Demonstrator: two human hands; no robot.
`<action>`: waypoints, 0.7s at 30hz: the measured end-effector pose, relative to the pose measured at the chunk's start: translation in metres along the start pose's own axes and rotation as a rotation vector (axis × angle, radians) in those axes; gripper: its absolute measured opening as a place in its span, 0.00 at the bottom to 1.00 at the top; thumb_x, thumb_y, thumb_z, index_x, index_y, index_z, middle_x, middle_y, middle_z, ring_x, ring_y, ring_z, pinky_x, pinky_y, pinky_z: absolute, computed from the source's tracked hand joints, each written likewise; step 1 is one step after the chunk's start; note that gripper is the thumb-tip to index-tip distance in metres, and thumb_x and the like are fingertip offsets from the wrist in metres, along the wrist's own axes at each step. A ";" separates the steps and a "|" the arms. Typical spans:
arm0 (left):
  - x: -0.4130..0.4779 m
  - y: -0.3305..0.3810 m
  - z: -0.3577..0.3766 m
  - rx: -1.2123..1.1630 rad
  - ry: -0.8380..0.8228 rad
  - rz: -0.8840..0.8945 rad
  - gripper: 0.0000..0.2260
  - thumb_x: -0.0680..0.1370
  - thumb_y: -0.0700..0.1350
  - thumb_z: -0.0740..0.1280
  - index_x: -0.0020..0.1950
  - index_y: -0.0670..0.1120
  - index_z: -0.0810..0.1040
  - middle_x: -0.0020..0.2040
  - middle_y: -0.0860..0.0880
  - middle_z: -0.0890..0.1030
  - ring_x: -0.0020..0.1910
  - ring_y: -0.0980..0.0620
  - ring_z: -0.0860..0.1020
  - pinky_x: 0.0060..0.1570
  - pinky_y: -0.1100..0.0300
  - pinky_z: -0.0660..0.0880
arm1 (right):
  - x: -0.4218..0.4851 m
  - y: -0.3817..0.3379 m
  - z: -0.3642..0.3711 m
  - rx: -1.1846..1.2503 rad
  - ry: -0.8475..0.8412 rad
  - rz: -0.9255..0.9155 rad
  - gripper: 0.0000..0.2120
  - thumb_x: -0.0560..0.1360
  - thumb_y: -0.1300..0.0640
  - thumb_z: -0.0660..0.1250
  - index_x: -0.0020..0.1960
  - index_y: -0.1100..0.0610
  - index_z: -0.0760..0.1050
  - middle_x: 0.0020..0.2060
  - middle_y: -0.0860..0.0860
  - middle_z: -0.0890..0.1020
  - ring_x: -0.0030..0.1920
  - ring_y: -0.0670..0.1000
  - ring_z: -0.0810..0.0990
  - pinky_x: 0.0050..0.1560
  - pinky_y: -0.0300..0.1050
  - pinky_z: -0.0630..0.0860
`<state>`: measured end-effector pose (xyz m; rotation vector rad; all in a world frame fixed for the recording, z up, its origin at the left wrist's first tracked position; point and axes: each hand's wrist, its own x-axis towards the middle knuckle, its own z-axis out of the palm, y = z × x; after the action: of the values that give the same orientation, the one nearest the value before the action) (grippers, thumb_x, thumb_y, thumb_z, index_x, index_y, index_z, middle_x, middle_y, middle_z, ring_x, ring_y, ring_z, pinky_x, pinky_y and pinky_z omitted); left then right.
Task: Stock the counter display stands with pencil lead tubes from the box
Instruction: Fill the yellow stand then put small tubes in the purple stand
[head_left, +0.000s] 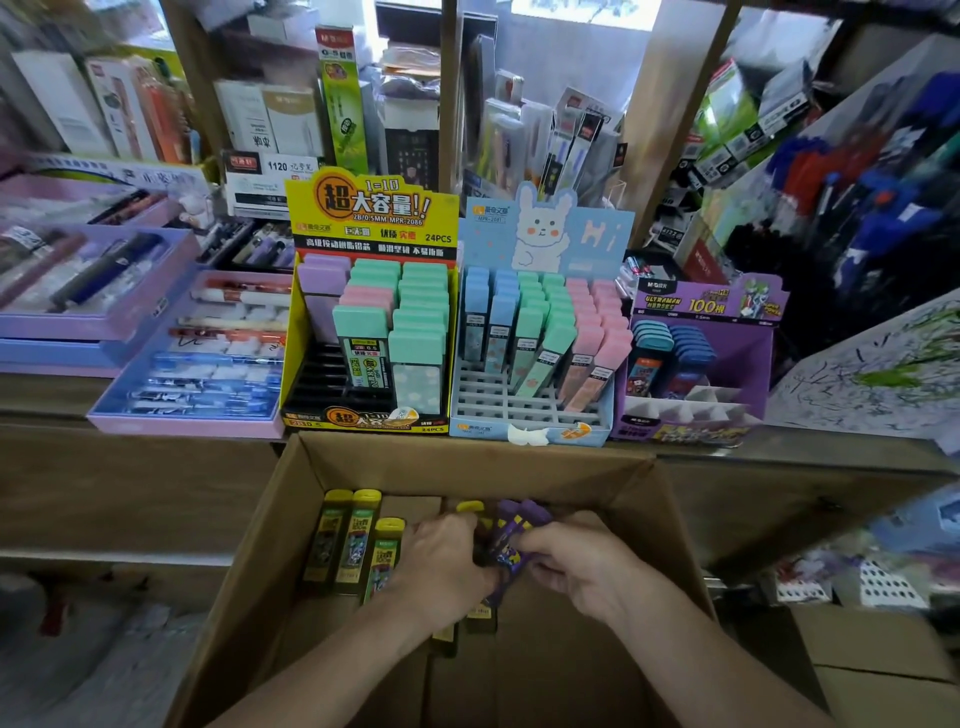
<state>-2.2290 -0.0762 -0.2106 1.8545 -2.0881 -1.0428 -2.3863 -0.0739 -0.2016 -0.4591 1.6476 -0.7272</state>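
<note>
Down in the open brown cardboard box (467, 460), the left hand (441, 558) and the right hand (576, 564) both curl round a bunch of purple-capped pencil lead tubes (511, 525), gripped between them. Just to the left, three yellow-capped tubes (358, 540) lie side by side in the box. Beyond, along the counter, stand a yellow cardboard display stand (371, 208), a pale blue rabbit-topped stand (571, 234) and, farthest right, a purple stand (701, 306), each partly filled.

Stationery shop counter, lead display stands (370, 332), boxed pens (208, 353), packed shelves (311, 104)
</note>
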 end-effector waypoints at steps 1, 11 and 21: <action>0.000 0.000 -0.001 -0.024 -0.018 -0.017 0.12 0.71 0.56 0.74 0.52 0.56 0.79 0.52 0.55 0.82 0.58 0.50 0.77 0.63 0.51 0.74 | 0.000 0.001 0.000 -0.024 -0.001 -0.005 0.17 0.71 0.69 0.76 0.58 0.60 0.79 0.51 0.58 0.86 0.54 0.55 0.85 0.50 0.46 0.83; -0.005 0.004 -0.011 -0.290 -0.050 -0.004 0.13 0.69 0.54 0.76 0.51 0.56 0.79 0.46 0.56 0.83 0.47 0.58 0.81 0.50 0.54 0.81 | -0.003 -0.003 -0.005 -0.002 -0.112 -0.064 0.16 0.72 0.70 0.75 0.57 0.58 0.81 0.47 0.55 0.89 0.49 0.54 0.88 0.44 0.48 0.84; -0.025 0.018 -0.049 -1.205 -0.465 -0.213 0.20 0.76 0.45 0.75 0.63 0.42 0.73 0.54 0.36 0.85 0.53 0.36 0.85 0.47 0.49 0.84 | -0.038 -0.035 -0.025 0.063 -0.458 -0.322 0.14 0.75 0.70 0.71 0.60 0.64 0.80 0.55 0.63 0.86 0.54 0.60 0.85 0.54 0.53 0.82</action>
<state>-2.2117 -0.0727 -0.1554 1.2151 -0.8675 -2.2336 -2.4062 -0.0688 -0.1480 -0.7935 1.1305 -0.8347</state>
